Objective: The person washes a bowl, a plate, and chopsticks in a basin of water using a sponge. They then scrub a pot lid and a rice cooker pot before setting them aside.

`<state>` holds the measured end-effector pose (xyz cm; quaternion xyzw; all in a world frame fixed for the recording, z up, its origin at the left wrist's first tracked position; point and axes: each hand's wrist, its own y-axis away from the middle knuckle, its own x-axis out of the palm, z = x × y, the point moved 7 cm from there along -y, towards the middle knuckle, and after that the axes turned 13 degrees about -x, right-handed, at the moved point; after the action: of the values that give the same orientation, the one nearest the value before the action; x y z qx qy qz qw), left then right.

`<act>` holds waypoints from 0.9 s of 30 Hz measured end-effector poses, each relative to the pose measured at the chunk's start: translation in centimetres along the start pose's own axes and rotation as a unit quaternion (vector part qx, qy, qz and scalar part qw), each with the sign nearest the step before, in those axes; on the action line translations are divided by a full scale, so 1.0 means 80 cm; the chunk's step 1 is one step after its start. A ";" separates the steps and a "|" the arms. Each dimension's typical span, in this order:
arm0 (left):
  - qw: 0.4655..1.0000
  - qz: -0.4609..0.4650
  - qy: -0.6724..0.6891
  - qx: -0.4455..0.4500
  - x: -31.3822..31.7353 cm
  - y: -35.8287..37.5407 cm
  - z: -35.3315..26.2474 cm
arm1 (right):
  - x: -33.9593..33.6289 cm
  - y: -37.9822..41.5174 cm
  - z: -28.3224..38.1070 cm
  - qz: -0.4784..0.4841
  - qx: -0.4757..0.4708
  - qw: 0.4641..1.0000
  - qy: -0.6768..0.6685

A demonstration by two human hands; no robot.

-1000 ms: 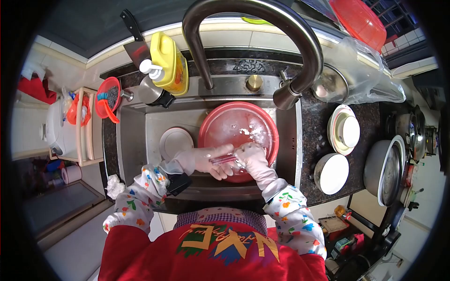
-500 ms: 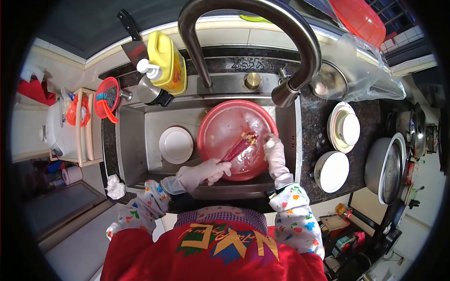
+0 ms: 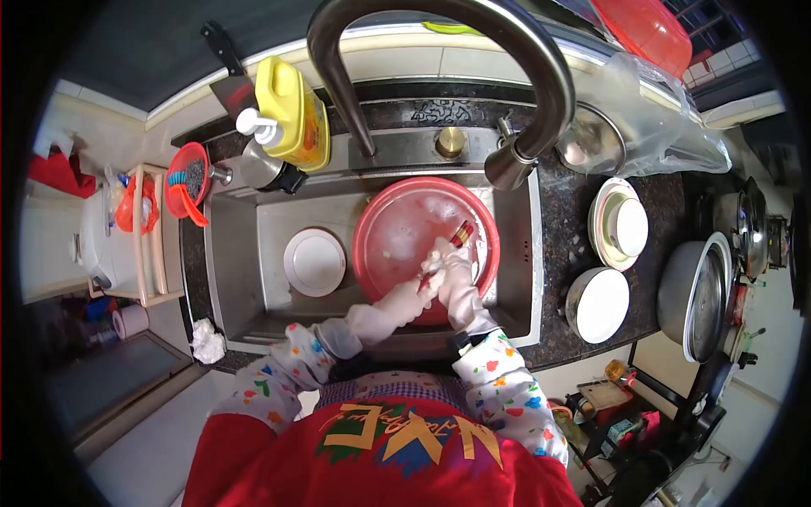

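A bundle of dark red chopsticks with pale, gold-coloured ends pokes out beyond my gloved right hand, whose fingers are wrapped round it. Just below and to the left, my gloved left hand grips the lower part of the same bundle, most of which the two hands hide. Both hands are over a red basin of cloudy water, close together. The basin stands in the right part of the steel sink. To its left, a small white plate lies on the sink bottom.
Above the sink arches a dark faucet. A yellow detergent bottle and a knife are behind it on the left. Stacked bowls, a white bowl and a large metal pot stand on the right.
My right hand has moved left and down from the basin's right side onto the chopsticks. My left hand has shifted slightly right, and the bundle's ends now point further right and up.
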<state>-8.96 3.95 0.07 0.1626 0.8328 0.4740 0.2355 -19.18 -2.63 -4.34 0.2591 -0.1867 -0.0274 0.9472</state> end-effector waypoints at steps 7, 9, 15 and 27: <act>0.633 0.592 0.491 -0.088 0.029 0.065 -0.027 | 0.044 -0.002 0.075 0.134 0.004 0.971 -0.199; 0.704 0.513 0.487 -0.071 0.022 0.039 -0.031 | 0.044 0.003 0.062 0.146 0.044 0.975 -0.164; 0.902 0.339 0.232 0.130 0.007 -0.010 -0.013 | 0.027 0.020 0.042 0.136 0.043 0.988 0.056; 0.978 0.133 -0.119 0.105 -0.080 -0.041 -0.004 | 0.030 0.013 0.034 0.377 -0.092 0.546 0.742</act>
<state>-3.92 -1.07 -1.08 0.3507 0.8151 0.3878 0.2494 -18.04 -3.42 -0.85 0.0047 0.5059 0.5175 0.6901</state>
